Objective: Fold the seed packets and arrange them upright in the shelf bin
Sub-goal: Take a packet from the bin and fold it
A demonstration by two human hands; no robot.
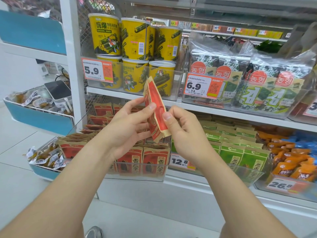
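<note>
Red-and-kraft seed packet [154, 107] stands nearly edge-on at the centre of the head view. The left hand [127, 131], at its eight o'clock, pinches it with the thumb on its face. The right hand [183, 133], at its four o'clock, grips the lower edge. Folding looks to be in hand. Next, I judge, press the crease, then lower it toward six o'clock, upright into the clear shelf bin [137, 177].
</note>
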